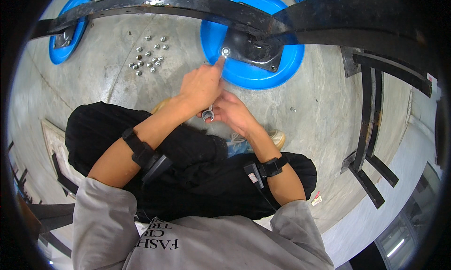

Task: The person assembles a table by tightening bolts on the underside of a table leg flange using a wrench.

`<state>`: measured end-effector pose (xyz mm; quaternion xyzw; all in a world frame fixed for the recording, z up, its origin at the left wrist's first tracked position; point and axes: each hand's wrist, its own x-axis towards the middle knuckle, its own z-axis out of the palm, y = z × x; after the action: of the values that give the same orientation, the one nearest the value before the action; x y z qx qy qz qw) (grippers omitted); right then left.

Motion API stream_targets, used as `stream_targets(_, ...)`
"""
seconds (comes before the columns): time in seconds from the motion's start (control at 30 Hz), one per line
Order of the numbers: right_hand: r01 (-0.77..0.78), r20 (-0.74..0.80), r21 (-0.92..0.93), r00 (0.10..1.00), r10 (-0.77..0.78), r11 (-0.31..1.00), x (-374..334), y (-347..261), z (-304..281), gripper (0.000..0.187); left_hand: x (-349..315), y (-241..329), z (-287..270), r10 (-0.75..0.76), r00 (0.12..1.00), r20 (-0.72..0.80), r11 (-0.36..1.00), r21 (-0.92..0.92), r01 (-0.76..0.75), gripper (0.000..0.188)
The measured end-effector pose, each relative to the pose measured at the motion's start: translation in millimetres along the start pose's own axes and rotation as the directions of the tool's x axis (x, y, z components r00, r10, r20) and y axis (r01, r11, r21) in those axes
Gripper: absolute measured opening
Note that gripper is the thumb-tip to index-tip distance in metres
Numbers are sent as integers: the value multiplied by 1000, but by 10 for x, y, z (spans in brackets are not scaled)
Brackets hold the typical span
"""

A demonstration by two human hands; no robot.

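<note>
My left hand (201, 85) reaches up to a shiny nut (226, 51) at the corner of a black base plate (259, 57). Its index fingertip touches the nut's near edge; the other fingers are curled and the thumb is hidden. The plate lies on a round blue disc (249, 83), and a black steel beam (188, 11) meets it. Just below the left hand, my right hand (231, 112) is closed round a metal wrench (208, 115), whose ring end points toward me; its far part is hidden by the hands.
Several loose nuts (149, 53) lie scattered on the concrete floor to the left, and a single nut (293, 109) to the right. Another blue disc (55, 55) with a plate stands at the far left. Black metal frames (366, 117) are on the right; a thick beam (352, 19) crosses the upper right.
</note>
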<state>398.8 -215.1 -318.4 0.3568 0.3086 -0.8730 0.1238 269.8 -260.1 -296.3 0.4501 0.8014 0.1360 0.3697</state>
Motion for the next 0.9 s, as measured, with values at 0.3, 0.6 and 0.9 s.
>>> stream_targets(0.3,5,-34,-2,999,-5,1000,-1,20,-6,27,8,-35,25,27,998,-52,999,24,-26,48)
stream_targets(0.6,44,44,-73,998,-41,996,-20,-2,22,31,25,-65,14,12,998,-65,999,41,-9,46)
stream_targets(0.9,101,160,-97,984,-85,990,-46,-16,75,35,42,-77,-10,26,996,-88,985,173,-11,45)
